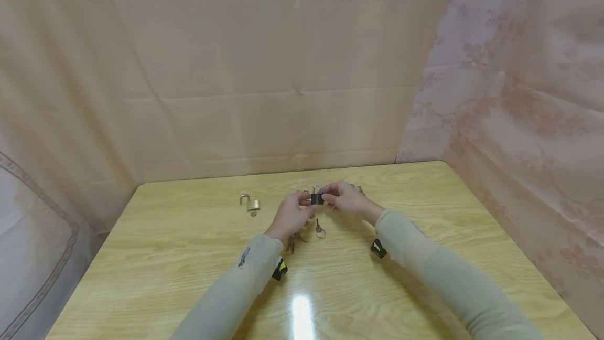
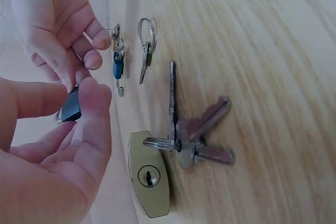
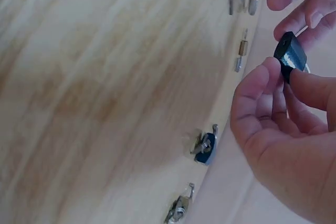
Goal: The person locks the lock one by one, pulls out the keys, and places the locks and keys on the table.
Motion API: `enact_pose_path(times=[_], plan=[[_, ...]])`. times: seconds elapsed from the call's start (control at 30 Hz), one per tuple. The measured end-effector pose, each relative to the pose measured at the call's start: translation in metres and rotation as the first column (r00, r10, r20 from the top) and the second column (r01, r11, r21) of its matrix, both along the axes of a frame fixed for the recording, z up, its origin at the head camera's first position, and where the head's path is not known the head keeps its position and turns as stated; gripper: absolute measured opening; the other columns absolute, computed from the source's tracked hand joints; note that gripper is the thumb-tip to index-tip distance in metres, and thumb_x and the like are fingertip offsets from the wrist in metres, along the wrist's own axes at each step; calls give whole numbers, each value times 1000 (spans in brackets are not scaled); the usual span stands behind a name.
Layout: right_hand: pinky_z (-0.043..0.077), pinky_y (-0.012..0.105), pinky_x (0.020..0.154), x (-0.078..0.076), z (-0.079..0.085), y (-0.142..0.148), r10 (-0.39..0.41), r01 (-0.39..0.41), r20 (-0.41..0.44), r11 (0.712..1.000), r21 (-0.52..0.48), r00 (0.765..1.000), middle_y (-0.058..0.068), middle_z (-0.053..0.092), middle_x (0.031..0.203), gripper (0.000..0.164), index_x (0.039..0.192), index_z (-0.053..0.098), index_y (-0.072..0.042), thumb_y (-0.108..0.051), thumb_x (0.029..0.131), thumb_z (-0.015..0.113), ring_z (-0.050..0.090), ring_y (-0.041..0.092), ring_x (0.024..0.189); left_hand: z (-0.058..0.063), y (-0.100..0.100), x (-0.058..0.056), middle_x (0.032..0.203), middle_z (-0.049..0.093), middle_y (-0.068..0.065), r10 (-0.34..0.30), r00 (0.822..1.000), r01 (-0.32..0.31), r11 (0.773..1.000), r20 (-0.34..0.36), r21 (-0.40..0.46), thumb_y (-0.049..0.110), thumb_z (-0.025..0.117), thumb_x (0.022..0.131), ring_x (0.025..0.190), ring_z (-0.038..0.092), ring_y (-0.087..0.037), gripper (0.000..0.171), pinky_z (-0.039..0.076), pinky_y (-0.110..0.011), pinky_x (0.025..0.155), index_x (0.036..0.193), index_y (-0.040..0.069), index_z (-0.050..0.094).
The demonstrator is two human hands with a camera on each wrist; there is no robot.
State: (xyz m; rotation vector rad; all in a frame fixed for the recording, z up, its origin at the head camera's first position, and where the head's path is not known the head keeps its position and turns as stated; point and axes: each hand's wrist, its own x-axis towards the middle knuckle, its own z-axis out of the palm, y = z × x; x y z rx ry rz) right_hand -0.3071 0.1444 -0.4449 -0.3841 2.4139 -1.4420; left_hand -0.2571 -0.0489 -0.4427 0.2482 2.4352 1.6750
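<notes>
A small black padlock [image 1: 317, 199] with a silver shackle is held up above the table between both hands. On its left side, the left hand [image 1: 291, 215] pinches the black padlock [image 2: 71, 106] between thumb and finger. From the other side the right hand [image 1: 348, 198] grips it; in the right wrist view its thumb and forefinger press on the black body [image 3: 290, 53]. A key on a ring [image 1: 320, 232] lies just below the hands. Near the left wrist is a bunch of keys [image 2: 191, 140], beside a brass-coloured padlock [image 2: 149, 177] whose keyhole faces up.
An open brass padlock [image 1: 253, 205] lies left of the hands on the wooden table [image 1: 189, 256]. In the right wrist view, a blue padlock [image 3: 206, 150] and another padlock with keys [image 3: 179, 209] lie near the table edge. Curtains [image 1: 236, 67] hang behind.
</notes>
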Motion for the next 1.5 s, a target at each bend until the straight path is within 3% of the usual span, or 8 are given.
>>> enact_pose_path(times=[0.23,0.43,0.87,1.1,1.37,1.5], plan=[[58,33,67,3,-8,-7,-54,54,42,999,6,998,18,71,95,26,124,62,12,-2,101,58,68,24,78,-6,2,0,115,65,-16,-6,998,9,998,59,-56,5,63,98,72,70,-30,40,59,-35,63,136,-4,58],[59,33,65,3,-12,-9,-73,71,61,997,36,995,15,69,94,28,127,61,8,-6,103,57,67,22,77,-10,3,-1,112,64,-15,-11,998,15,998,59,-65,5,62,98,74,69,-27,37,59,-36,63,134,-3,59],[55,28,65,2,-13,-10,-94,89,40,989,118,995,10,69,91,18,116,67,3,-5,101,61,66,20,78,-10,6,0,100,67,-12,-21,997,31,987,68,-155,7,62,99,67,68,-24,27,57,-31,58,125,-2,65],[55,27,61,2,-14,-10,-73,71,10,986,150,997,11,69,86,17,114,67,6,-2,100,62,63,17,72,-10,8,2,99,65,-11,-15,992,25,997,128,-73,3,60,100,71,68,-23,29,60,-31,60,128,-3,65],[55,27,59,3,-11,-13,-61,60,1,982,178,998,10,68,85,17,114,68,5,-4,100,62,62,17,69,-12,9,2,98,66,-13,-1,989,7,999,145,-42,2,59,100,71,68,-22,27,60,-33,61,126,-5,64],[53,25,58,5,-11,-13,-58,58,-4,979,195,998,9,67,84,17,114,68,4,-3,99,63,61,16,68,-10,8,4,106,68,-16,-2,989,7,1000,150,-28,1,58,100,74,69,-21,31,60,-33,62,130,-5,62]])
